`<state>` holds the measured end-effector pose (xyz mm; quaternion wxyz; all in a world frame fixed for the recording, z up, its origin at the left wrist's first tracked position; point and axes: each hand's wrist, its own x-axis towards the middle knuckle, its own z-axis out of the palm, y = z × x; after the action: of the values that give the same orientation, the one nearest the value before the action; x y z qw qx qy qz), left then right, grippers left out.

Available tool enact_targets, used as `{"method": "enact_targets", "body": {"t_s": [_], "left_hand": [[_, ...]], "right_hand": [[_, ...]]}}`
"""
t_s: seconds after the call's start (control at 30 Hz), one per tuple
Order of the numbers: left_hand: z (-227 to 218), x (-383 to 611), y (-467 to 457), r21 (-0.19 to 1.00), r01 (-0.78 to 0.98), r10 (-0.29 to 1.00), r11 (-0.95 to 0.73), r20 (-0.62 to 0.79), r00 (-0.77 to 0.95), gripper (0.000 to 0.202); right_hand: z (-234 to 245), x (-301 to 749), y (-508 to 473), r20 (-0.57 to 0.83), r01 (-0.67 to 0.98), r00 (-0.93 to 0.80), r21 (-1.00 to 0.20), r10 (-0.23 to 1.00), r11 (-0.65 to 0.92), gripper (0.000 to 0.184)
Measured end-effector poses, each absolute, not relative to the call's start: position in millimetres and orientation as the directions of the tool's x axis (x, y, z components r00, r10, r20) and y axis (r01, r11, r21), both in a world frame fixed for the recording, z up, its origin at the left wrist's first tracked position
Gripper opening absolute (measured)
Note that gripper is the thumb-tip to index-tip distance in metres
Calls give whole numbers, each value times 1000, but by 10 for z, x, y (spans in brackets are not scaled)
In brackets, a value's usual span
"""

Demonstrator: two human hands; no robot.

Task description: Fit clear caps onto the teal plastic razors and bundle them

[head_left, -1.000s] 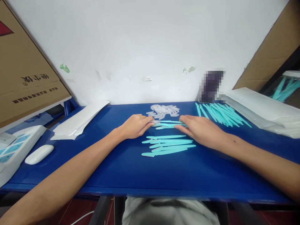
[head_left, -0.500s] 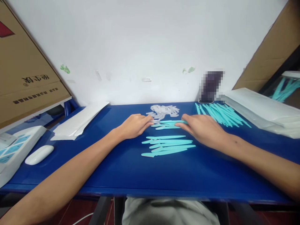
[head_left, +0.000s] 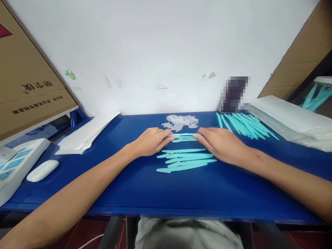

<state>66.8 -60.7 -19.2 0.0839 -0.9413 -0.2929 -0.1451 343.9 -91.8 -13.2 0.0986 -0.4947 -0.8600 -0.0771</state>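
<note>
A teal eyebrow razor (head_left: 187,135) spans the gap between my hands. My right hand (head_left: 220,142) pinches its handle end. My left hand (head_left: 154,141) is closed at the other end on a translucent razor cover (head_left: 176,136), which overlaps the razor's blade end; how far it sits over the blade I cannot tell. Just below, another teal razor (head_left: 184,140) lies on the table, partly behind my right fingers. Nearer to me several teal razors (head_left: 189,160) lie in a loose row, blade ends left. Beyond my hands is a heap of translucent covers (head_left: 181,121).
A pile of teal razors (head_left: 246,125) lies at the back right, before a propped, blurred phone (head_left: 233,95). Plastic bags (head_left: 295,121) lie right of it. At left are white bags (head_left: 85,135), a white oval case (head_left: 43,171) and a power strip (head_left: 22,166). Cardboard (head_left: 31,79) stands behind.
My left hand has moved slightly right, bringing the cover onto the razor's blade end. My right hand has shifted slightly left, and the gap between the hands is narrower.
</note>
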Motion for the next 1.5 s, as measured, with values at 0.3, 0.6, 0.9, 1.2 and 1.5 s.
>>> {"method": "enact_targets", "body": {"t_s": [0.3,0.6,0.9,1.2,1.5], "left_hand": [[-203,717,-659,-117,587,498,-801,413,763,33],[-215,702,-650,-176,582,472,-794,425,772,35],[-181,900,-729,-364,572,451,-735,369,813,41],[-178,918,-730,-317,588,512,-744,295,807,42],[-147,664,-524,-85,735,684,-673,307,662,48]], "right_hand": [[-66,3429,-947,276,841,-487,-110,829,531,51],[-50,3434,-938,240,847,-482,-121,843,518,49],[-40,3349,-1059,325,841,-504,-24,800,540,48],[-93,3353,-1026,356,784,-560,-63,748,617,38],[-217,3417,-832,258,735,-661,31,705,678,35]]}}
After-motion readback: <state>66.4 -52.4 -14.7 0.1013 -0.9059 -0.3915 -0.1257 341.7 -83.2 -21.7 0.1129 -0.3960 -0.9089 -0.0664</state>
